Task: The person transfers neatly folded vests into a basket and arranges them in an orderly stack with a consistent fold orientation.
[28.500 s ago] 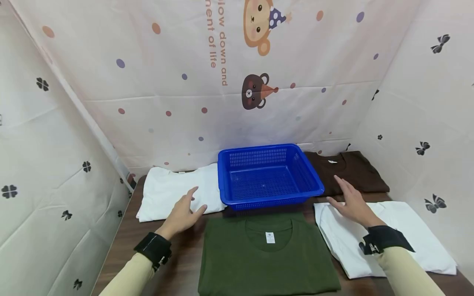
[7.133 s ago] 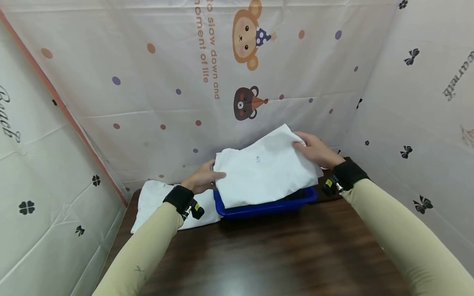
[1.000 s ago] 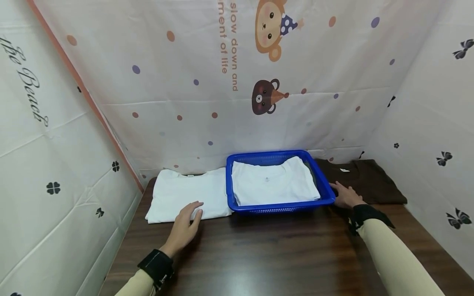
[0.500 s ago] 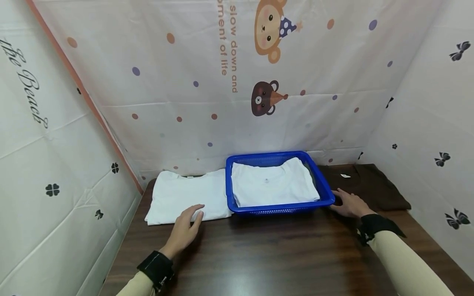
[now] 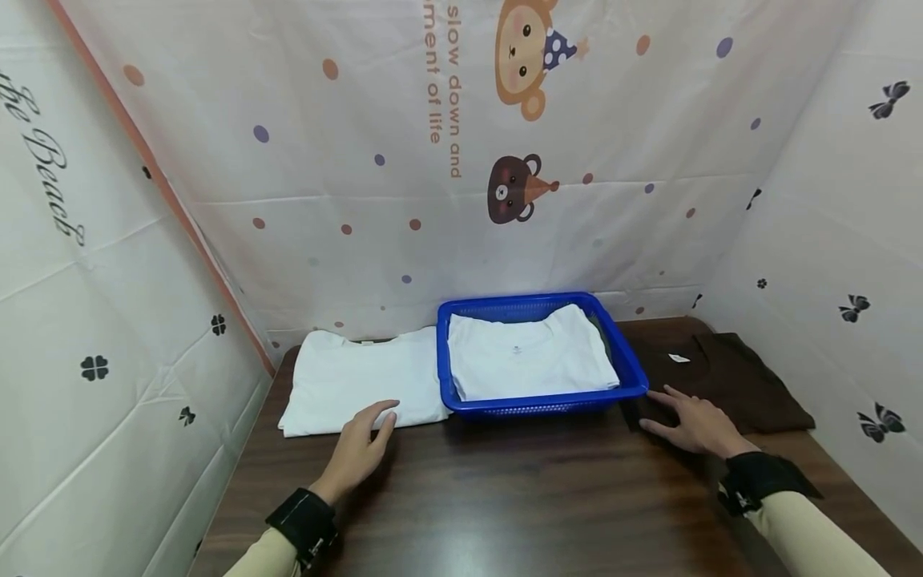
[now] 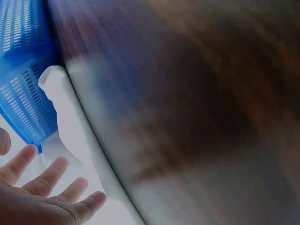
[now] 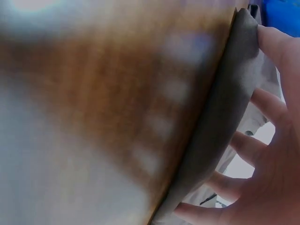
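- Head view: bright, even light; a soft glare at six o'clock on the wooden table (image 5: pixel 469 489).
- Dark shadow under the blue plastic basket (image 5: pixel 548 405), on its six-o'clock side.
- Left wrist view: tabletop blurred, folded white T-shirt (image 6: pixel 75 122) washed out toward seven o'clock.
- Right wrist view: tabletop blurred, white glare between ten and eleven.

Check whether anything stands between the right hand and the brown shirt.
Nothing visible does: the right hand is at the near edge of the brown shirt. The blue basket sits beside the hand, not between.
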A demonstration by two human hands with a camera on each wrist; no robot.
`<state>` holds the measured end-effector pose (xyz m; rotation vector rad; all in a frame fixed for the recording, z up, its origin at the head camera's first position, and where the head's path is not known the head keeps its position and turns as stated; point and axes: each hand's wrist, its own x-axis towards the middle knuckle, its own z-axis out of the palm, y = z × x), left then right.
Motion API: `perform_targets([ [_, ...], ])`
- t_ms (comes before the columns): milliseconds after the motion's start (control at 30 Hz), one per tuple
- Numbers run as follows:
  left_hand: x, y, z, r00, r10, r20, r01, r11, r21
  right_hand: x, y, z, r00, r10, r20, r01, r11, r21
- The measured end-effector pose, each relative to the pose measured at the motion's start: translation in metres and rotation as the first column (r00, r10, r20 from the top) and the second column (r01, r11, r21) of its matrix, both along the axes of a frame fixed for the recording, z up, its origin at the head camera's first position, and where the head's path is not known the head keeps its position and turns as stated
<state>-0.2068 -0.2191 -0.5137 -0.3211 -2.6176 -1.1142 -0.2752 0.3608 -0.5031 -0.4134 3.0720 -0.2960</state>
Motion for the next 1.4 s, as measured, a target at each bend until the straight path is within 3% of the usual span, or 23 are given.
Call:
perform_targets([
  [400,0.0,0.004,0.003,1.0,-0.014,0.004,0.014,1.0,0.009,0.041,0.001,-0.003,1.0,0.009,-0.018,-0.009,1.0,-0.008],
  [1033,-0.003,0.003,0.001,1.0,-0.02,0.019,0.02,1.0,0.023,0.122,-0.013,-0.015,0.997,-0.015,-0.08,0.014,1.0,-0.023],
  [1400,-0.001,0.002,-0.003,0.999,-0.024,0.025,0.023,0.999,0.031,0.148,-0.028,-0.016,0.997,-0.032,-0.075,0.034,0.999,0.032],
])
